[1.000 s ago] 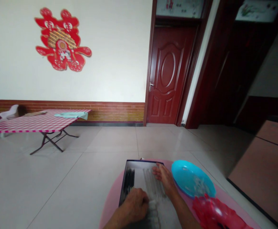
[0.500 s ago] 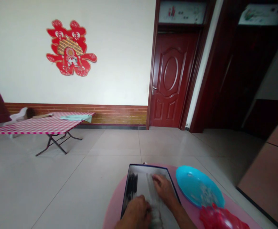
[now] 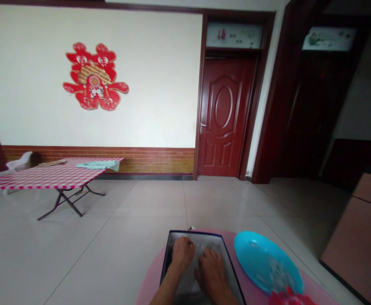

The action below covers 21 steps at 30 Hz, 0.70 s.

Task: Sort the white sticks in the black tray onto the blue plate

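A shallow dark-rimmed box (image 3: 169, 245) with a grey inside lies on a pink round table (image 3: 150, 284) at the bottom of the view. Both my hands rest inside it. My left hand (image 3: 182, 252) is curled, fingers bent down onto the box's contents at its far left part. My right hand (image 3: 211, 271) lies beside it, fingers bent down onto the contents too. What lies under the fingers is hidden. A blue plastic plate (image 3: 264, 262) sits just right of the box.
A red plastic thing (image 3: 288, 296) shows at the bottom edge by the plate. A folding table with a red checked cloth (image 3: 48, 171) stands at the left wall. A closed red door (image 3: 223, 116) is ahead. Tiled floor lies between.
The camera has tilted up, so the table sits lower in view. My left hand has moved from the near end of the box to its far left part. My right hand drew back slightly.
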Each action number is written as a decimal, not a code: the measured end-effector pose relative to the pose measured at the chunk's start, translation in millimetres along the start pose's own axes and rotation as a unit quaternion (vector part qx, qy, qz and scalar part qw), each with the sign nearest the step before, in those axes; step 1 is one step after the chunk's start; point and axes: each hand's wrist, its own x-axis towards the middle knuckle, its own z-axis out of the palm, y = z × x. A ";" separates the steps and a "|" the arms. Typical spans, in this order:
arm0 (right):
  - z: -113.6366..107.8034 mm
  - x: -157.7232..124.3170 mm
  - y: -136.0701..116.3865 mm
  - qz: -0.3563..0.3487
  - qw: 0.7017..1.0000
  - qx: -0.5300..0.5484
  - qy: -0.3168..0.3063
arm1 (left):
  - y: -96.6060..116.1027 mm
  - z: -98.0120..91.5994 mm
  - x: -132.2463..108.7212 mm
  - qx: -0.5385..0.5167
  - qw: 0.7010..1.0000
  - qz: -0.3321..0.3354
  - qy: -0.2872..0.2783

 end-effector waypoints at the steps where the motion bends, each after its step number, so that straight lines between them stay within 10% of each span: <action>1: 0.9 0.5 -1.0 0.002 1.000 -0.003 -0.002 | -1.8 4.5 -1.7 0.006 1.000 -0.003 -0.003; 11: -8.2 0.6 -5.4 -0.015 1.000 0.016 -0.016 | -10.3 23.9 0.0 0.041 0.998 0.000 -0.057; 21: -10.4 3.2 -7.3 -0.025 0.991 0.106 0.073 | -17.7 26.4 7.7 -0.079 0.995 -0.053 0.030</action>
